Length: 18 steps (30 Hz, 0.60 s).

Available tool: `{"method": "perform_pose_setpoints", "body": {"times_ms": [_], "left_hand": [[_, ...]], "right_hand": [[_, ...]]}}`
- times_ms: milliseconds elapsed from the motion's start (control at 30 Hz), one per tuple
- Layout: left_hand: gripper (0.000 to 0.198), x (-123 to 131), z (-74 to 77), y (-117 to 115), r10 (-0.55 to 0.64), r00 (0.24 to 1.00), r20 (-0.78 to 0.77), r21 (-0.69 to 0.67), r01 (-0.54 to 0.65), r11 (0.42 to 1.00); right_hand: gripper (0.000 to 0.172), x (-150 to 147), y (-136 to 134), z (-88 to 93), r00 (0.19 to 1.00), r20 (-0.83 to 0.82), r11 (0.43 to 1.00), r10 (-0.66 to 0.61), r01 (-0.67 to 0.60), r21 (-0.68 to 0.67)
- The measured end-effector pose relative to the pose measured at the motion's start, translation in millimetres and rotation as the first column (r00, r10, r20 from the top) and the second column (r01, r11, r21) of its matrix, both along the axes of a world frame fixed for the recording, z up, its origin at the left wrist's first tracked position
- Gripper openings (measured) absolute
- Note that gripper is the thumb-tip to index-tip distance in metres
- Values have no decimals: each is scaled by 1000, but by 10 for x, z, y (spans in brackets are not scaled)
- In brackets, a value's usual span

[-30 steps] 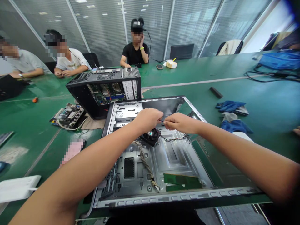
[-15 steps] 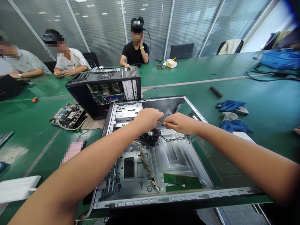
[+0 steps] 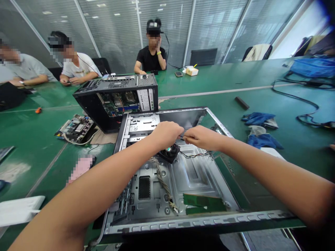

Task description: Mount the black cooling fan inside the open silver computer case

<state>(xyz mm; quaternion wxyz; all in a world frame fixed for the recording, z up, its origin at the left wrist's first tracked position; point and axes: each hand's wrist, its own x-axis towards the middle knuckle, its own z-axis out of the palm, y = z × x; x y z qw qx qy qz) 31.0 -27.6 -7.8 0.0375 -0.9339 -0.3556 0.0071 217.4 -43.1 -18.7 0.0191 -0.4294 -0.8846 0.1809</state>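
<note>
An open, emptied computer case (image 3: 167,219) lies flat on the green table in front of me. Over its middle, my left hand (image 3: 166,134) and my right hand (image 3: 202,137) are both closed in a pinch on a thin dark wire stretched between them. Just below the hands a small black cooling fan (image 3: 169,151) with a green hub sits tilted inside the case, with its thin leads (image 3: 195,155) trailing to the right. A braided cable bundle (image 3: 163,183) runs down the case floor. Two green memory sticks (image 3: 202,200) lie near the front edge.
A second black computer case (image 3: 117,99) with its board showing stands behind. A loose circuit board (image 3: 75,128) lies left of it. Blue cloths (image 3: 259,119) and a black bar (image 3: 241,103) lie to the right. Three people sit at the far side.
My hands have stayed almost still on the wire. The view shifted slightly, and a black cable at the far right of the table has come into sight.
</note>
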Motion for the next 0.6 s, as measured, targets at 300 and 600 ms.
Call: {"method": "perform_pose_setpoints", "body": {"times_ms": [300,600], "left_hand": [[19,-9,-30,25,-26,999,22,32,25,999],[18,-30,-64,24,-39,997,61,17,38,999]], "right_hand": [[27,-5,-15,8,1000,16,1000,-4,4,31],[25,19,0,-13,998,-33,997,-45,42,-72]]}}
